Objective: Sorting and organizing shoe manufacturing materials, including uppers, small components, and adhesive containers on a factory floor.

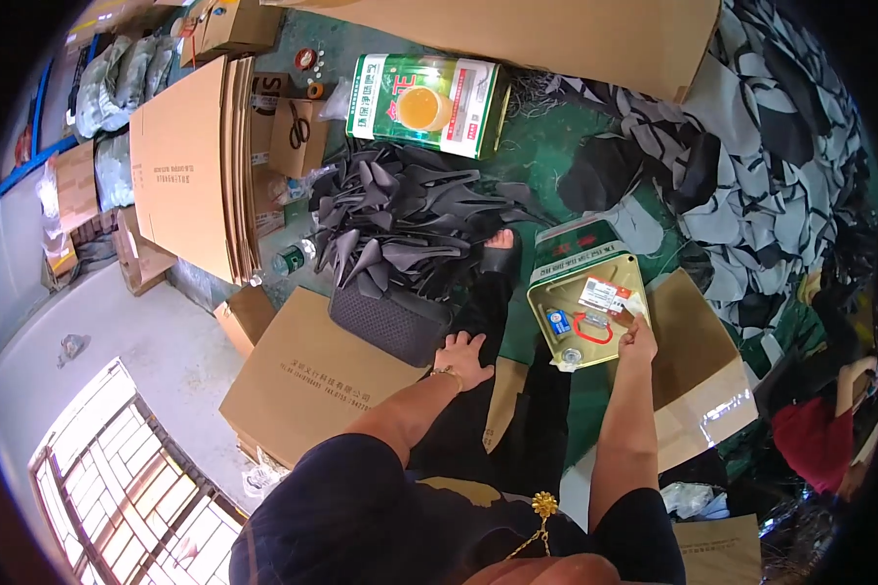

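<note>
My left hand (463, 362) rests palm down on my dark-trousered leg, its fingers spread and holding nothing. It lies beside a dark textured pad (388, 324) on a cardboard box (302, 375). My right hand (638, 338) is closed at the right edge of a rectangular metal can (585, 283) standing between my leg and an open carton. Its fingers pinch something small and brownish over the can's top, too small to name. The golden top carries a red carrying handle (592, 329), stuck-on labels and a pale spout cap (569, 359).
A heap of dark grey curved pieces (400, 214) lies ahead. Beyond it, a green-and-white can (429, 102) bears a yellowish roll (424, 108). Scissors (299, 125) lie by stacked flat cardboard (190, 171). An open carton (698, 366) and grey-black pieces (751, 185) fill the right; another person's red sleeve (815, 444) shows.
</note>
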`<action>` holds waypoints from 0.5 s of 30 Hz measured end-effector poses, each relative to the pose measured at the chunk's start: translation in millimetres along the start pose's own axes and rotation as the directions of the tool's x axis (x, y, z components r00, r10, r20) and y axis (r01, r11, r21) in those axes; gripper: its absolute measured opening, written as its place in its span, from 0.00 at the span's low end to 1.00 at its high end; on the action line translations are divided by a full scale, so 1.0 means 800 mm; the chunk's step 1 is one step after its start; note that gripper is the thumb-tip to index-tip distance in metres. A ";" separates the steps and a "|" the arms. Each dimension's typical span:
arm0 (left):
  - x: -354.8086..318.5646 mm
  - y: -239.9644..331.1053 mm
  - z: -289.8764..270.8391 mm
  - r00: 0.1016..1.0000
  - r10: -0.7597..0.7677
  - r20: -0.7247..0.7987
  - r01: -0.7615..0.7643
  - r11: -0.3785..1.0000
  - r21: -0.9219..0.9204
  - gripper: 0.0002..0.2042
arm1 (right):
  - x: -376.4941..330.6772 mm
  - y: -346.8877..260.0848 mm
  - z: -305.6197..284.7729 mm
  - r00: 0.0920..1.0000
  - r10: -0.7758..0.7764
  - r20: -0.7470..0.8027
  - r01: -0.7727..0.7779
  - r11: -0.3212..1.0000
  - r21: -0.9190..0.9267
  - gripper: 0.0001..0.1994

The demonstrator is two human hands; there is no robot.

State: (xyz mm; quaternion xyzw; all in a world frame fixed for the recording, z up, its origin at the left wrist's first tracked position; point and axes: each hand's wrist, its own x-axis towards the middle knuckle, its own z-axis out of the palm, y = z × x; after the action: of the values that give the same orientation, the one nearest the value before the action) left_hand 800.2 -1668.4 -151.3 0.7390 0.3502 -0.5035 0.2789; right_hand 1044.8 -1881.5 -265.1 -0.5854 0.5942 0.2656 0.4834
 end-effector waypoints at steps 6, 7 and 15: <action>-0.001 0.002 0.001 1.000 0.001 0.003 -0.001 1.000 0.008 0.33 | -0.006 0.000 -0.004 0.977 0.038 0.209 -0.075 0.982 0.172 0.07; 0.000 0.003 0.000 1.000 -0.004 0.018 0.003 1.000 0.018 0.34 | -0.007 0.002 -0.003 0.983 0.040 0.179 -0.070 0.984 0.162 0.08; 0.004 0.006 0.012 0.997 0.041 -0.067 -0.042 0.999 -0.006 0.32 | -0.007 0.004 -0.016 0.997 -0.078 0.027 0.078 0.997 -0.001 0.07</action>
State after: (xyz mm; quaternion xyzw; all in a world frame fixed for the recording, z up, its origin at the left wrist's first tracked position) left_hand 799.3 -1678.2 -157.2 0.7614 0.3458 -0.4715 0.2800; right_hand 1037.8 -1889.6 -256.3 -0.6050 0.5642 0.2548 0.5008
